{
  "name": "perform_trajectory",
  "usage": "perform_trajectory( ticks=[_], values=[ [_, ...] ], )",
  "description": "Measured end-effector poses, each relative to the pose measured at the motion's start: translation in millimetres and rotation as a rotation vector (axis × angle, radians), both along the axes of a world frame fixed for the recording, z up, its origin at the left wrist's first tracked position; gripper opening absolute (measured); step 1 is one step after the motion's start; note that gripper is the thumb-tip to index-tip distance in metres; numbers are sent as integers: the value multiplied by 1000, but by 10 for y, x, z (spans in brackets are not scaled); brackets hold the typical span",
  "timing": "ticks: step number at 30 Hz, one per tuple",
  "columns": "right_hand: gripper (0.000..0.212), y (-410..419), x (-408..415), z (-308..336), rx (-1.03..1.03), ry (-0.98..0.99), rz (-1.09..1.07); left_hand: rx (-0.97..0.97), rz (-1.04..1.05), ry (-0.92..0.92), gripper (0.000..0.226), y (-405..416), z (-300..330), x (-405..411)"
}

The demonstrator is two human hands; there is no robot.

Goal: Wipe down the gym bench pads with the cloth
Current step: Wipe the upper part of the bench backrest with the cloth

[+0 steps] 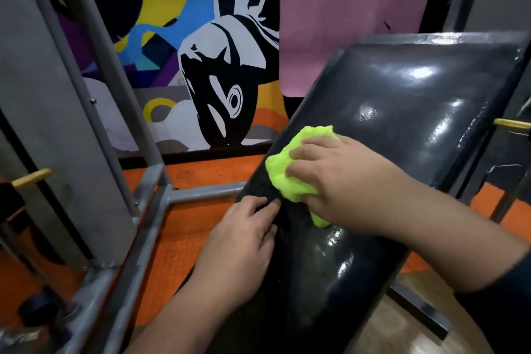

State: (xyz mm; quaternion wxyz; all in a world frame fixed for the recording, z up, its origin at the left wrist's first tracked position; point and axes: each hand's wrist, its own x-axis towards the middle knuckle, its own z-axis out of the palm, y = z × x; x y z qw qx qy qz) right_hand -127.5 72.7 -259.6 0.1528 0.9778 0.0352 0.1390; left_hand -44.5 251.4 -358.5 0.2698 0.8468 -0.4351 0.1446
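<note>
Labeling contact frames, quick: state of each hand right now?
Left hand: open, fingers resting flat on the glossy black bench pad.
Right hand: holding the crumpled neon-green cloth, pressing it to the pad.

The upper stretch of the black bench pad (416, 89) lies bare and open to a sweep, while the left hand (244, 241) sits on its lower edge just beside the cloth (287, 169). Left of the pad, the grey steel frame (149, 198) and its upright close that side, with a yellow pin (511, 123) jutting by the right edge
</note>
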Motion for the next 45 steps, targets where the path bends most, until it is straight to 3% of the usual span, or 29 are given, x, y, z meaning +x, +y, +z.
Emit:
perform_trajectory(
  ticks=[4, 11, 29, 33, 38, 42, 45],
  values=[
    [31, 95, 40, 35, -53, -45, -39, -29, 45, 23, 41, -20, 39, 2],
    [53, 1, -160, 6, 14, -118, 4, -1, 52, 33, 44, -21, 65, -54],
    [46, 43, -303, -115, 49, -149, -30, -9, 50, 46, 46, 22, 41, -60],
    [42, 2, -399, -237, 19, -147, 78, -1, 38, 56, 45, 34, 27, -53],
    [45, 58, -374, -170, 59, -165, 2, -37, 50, 56, 45, 26, 12, -49],
    [43, 16, -506, -326, 5, -134, 113, -16, 24, 69, 44, 33, -14, -43],
    [44, -50, -559, -240, 37, -162, 81, -28, 43, 72, 44, 29, -23, -52]
  ],
)
